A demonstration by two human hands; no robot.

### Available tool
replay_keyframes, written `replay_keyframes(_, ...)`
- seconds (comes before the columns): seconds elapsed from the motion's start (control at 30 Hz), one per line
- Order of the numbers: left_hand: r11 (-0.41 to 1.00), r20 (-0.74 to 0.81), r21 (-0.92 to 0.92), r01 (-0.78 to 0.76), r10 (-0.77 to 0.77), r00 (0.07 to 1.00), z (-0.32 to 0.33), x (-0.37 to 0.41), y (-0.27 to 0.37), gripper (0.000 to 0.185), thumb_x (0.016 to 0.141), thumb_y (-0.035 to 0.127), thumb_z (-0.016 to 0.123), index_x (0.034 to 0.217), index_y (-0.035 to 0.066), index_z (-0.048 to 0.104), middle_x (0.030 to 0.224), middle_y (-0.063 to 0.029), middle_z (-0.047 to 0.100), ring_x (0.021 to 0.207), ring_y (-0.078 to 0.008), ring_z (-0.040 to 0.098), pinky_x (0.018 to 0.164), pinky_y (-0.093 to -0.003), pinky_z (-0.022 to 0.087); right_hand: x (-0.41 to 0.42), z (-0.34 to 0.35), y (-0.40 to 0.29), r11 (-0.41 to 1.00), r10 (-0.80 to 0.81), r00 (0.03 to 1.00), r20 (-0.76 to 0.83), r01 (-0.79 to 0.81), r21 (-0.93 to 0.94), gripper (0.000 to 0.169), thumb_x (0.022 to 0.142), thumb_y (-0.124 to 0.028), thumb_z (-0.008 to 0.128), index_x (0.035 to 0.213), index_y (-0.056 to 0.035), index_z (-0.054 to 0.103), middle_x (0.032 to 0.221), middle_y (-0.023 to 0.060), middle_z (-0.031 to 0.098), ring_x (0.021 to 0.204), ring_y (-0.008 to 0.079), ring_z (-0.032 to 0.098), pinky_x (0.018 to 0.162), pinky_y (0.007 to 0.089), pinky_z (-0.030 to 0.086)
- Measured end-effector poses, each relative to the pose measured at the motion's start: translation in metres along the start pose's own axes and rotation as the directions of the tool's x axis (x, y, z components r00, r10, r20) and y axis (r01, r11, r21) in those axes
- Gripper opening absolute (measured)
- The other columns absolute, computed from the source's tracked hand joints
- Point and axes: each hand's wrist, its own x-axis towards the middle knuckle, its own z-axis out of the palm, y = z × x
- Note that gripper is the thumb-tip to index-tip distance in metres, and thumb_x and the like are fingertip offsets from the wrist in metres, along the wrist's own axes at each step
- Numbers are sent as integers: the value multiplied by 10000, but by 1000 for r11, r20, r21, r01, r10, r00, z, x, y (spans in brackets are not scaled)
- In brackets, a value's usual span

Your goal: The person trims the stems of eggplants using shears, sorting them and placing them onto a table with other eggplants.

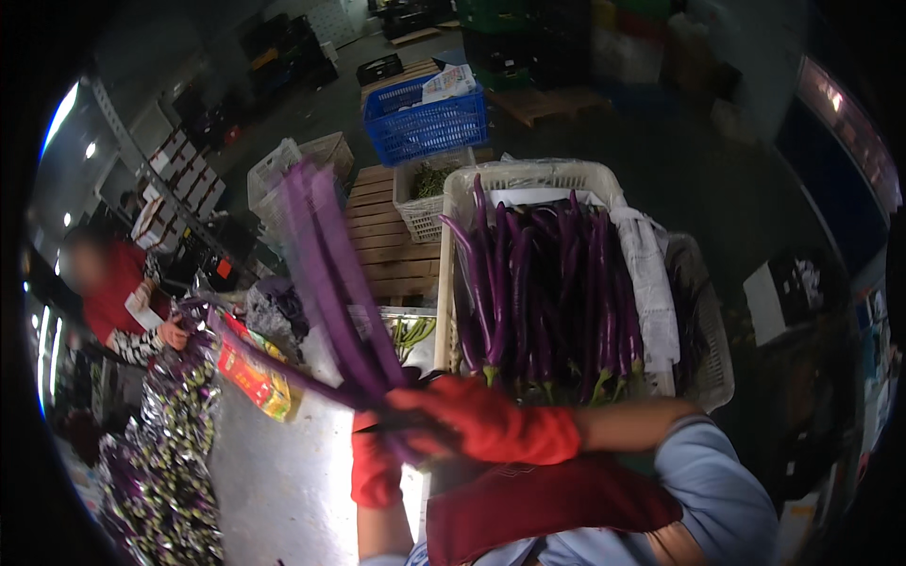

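Several long purple eggplants (331, 297) fan upward and left over the metal table (265, 470), blurred by motion. My right hand (474, 417), in a red work glove, is closed around their lower ends. Below it my left hand (376, 463), gloved in red and black, also grips the bunch; its fingers are partly hidden. One eggplant (283, 364) juts out leftward, above a red and yellow printed packet (251, 368). Beyond my right forearm, a white plastic crate (450, 283) holds many more long eggplants (522, 297), most with stem ends towards me.
Wrapped eggplants (166, 467) are heaped along the table's left side, where a co-worker (120, 297) in red stands. A wooden pallet (389, 240), a white basket of green vegetables (425, 212) and a blue crate (428, 127) lie ahead. Another crate (711, 339) stands right.
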Motion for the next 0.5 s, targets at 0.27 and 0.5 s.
replay_keyframes(0.27, 991, -382, -129, 24, -72, 921, -198, -148, 40, 439, 911, 427, 622, 1088, 25, 622, 926, -79, 632, 712, -189, 590, 641, -302, 485, -3, 146, -5, 765, 61, 785, 616, -433, 476, 478, 876, -374, 659, 1206, -44, 558, 820, 183, 638, 739, 337, 619, 672, 427, 468)
replay_keyframes(0.5, 923, -782, 374, -90, 366, 505, -218, -211, 31, 387, 923, 330, 626, 1173, 35, 634, 1024, -88, 647, 957, -187, 588, 814, -330, 484, -12, 84, 27, 695, 89, 786, 612, -490, 527, 484, 930, -292, 645, 1287, 7, 514, 837, 145, 641, 709, 214, 580, 662, 371, 475)
